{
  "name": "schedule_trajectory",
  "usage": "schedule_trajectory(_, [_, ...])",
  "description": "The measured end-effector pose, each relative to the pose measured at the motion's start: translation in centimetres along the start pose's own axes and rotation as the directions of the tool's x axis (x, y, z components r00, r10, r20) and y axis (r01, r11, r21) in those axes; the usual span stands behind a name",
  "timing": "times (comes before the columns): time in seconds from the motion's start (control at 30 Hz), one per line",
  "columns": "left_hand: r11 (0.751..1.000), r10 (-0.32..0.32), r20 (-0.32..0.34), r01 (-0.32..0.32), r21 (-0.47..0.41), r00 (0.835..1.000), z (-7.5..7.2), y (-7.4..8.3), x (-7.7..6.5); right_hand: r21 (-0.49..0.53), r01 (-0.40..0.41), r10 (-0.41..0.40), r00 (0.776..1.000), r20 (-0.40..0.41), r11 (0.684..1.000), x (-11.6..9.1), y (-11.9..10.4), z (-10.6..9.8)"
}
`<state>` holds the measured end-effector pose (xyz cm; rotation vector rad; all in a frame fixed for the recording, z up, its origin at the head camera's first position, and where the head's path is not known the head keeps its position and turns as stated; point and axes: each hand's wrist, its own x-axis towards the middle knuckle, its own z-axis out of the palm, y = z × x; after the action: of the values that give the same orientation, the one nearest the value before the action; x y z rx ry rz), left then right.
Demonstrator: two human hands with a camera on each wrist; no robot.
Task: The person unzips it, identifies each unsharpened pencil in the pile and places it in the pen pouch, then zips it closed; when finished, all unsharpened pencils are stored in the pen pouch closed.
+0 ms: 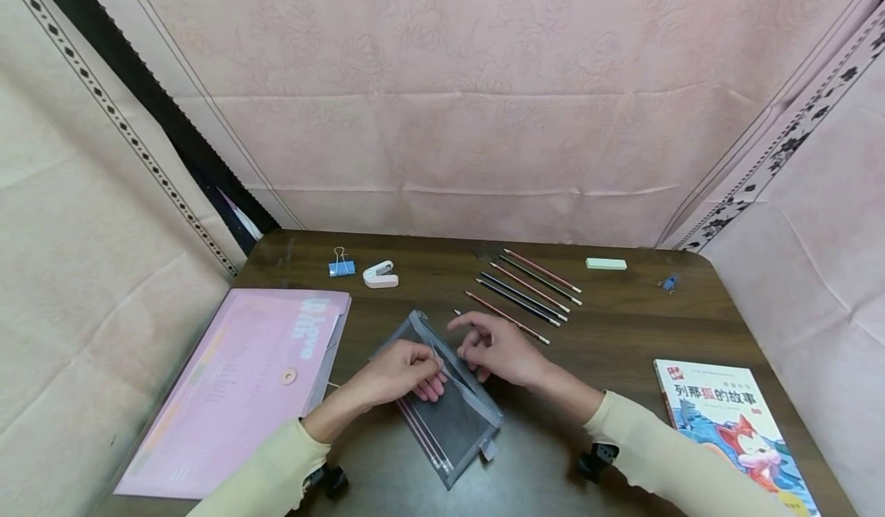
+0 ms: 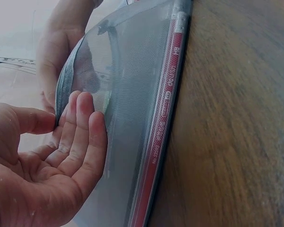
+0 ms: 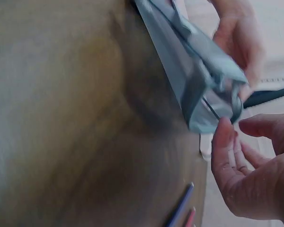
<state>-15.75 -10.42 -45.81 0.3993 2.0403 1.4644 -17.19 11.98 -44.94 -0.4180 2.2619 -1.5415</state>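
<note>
The grey mesh pouch [image 1: 459,422] lay on the dark wooden table [image 1: 622,325] near its front edge, its long axis running from 11 o'clock to 5 o'clock. The following clock positions were read from the pouch, with 12 o'clock toward the rear curtain [image 1: 442,140].

Left hand [image 1: 404,375]: positioned over the 10 o'clock side of the pouch. Thumb and index finger pinched the pouch edge; the other fingers lay against the mesh.

Right hand [image 1: 499,350]: positioned at 1 to 2 o'clock, close to the far end of the pouch, index finger extended. Whether its fingertips gripped anything could not be determined. The two hands were apart.

Pouch contents: a red pencil [image 2: 162,113], marked HB, lay along one long edge, visible through the mesh.

Surrounding items:
- 1 to 2 o'clock: a slanted row of dark and red pencils [image 1: 531,287].
- 2 o'clock: a pale green eraser [image 1: 606,264] and, farther out, a small blue object [image 1: 668,283].
- 3 o'clock: an illustrated book [image 1: 733,432].
- 9 o'clock: a pink folder [image 1: 228,379].
- 11 o'clock: a blue binder clip [image 1: 342,269] beside a white stapler [image 1: 380,280].
</note>
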Motion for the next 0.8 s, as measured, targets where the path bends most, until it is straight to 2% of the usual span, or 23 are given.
schedule_trajectory(0.17, [1.0,-0.017,-0.002,0.017,0.0,1.0,0.0,-0.1,-0.1,-0.02,0.057,-0.059,0.993,-0.1,0.998,0.7,0.7,-2.4])
schedule_trajectory(0.37, [1.0,-0.025,-0.004,0.025,-0.011,1.0,0.0,-0.1,-0.4,0.015,0.105,-0.099,0.968,-0.229,0.994,1.8,1.7,-5.6])
schedule_trajectory(0.6, [1.0,-0.02,-0.005,0.02,-0.006,1.0,0.0,0.1,-0.6,0.022,0.059,-0.048,0.939,-0.341,0.998,3.3,3.5,-8.7])
schedule_trajectory(0.7, [1.0,-0.019,-0.007,0.019,-0.008,1.0,-0.1,0.2,-0.6,-0.054,0.044,-0.06,0.935,-0.35,0.998,4.0,4.3,-9.8])
schedule_trajectory(0.8, [1.0,-0.016,-0.01,0.016,-0.008,1.0,0.0,0.2,-0.5,-0.239,0.024,-0.107,0.935,-0.339,0.971,4.7,5.1,-10.7])
